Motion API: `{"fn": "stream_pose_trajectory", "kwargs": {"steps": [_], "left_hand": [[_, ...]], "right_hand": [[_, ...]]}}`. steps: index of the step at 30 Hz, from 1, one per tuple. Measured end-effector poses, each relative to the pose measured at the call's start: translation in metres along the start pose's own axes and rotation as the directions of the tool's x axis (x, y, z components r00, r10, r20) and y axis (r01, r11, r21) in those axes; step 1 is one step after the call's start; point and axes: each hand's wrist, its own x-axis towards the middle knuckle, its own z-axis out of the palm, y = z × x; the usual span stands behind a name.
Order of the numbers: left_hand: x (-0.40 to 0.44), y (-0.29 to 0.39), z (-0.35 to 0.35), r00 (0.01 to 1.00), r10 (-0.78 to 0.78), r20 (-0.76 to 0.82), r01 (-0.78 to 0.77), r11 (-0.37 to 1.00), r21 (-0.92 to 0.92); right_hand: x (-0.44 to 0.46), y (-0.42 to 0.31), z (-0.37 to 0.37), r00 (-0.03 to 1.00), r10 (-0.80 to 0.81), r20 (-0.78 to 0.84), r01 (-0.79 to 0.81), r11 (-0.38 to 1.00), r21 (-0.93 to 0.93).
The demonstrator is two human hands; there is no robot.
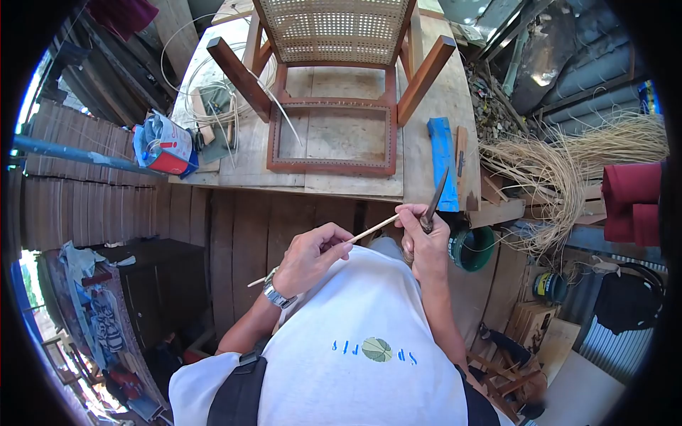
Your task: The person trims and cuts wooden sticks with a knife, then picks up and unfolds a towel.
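Note:
My left hand (310, 257) pinches a thin pale cane strip (376, 227), whose far end passes under the hand and shows beside the wristwatch (278, 290). The strip's other end is between the thumb and forefinger of my right hand (424, 245). That same hand is wrapped round the handle of a knife (438, 199), its dark blade pointing up and away from me. Beyond both hands, a wooden chair frame (332, 170) with a woven cane back (334, 32) lies on the table. Its seat opening has small holes along the edges.
The wooden table (341, 186) holds a blue strip (442, 163), coiled cane (213, 106) and a red-white container (170, 145) at its left edge. Loose cane strands (561, 170) hang at the right. A green bucket (472, 247) stands below the table's right edge.

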Motion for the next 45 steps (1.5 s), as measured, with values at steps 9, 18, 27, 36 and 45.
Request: {"fn": "stream_pose_trajectory", "kwargs": {"steps": [9,18,27,36,45], "left_hand": [[0.065,-0.128,0.01,0.952,-0.092,-0.29,0.112,0.992,0.051],[0.17,-0.363,0.017,0.797,-0.316,-0.514,0.344,0.938,-0.044],[0.218,-0.426,0.023,0.725,-0.323,-0.608,0.45,0.891,0.064],[0.223,-0.433,0.019,0.751,-0.309,-0.584,0.418,0.907,0.057],[0.22,-0.44,0.024,0.701,-0.043,-0.712,0.221,0.962,0.16]], "right_hand": [[0.028,0.029,-0.019,0.995,-0.098,0.027,0.097,0.848,-0.52],[0.128,0.215,-0.073,0.864,0.301,0.404,0.26,0.42,-0.869],[0.232,0.339,-0.061,0.741,0.184,0.646,0.647,0.062,-0.76],[0.245,0.365,-0.043,0.769,0.258,0.584,0.605,0.001,-0.796],[0.244,0.379,-0.035,0.803,0.269,0.531,0.588,-0.22,-0.778]]}}
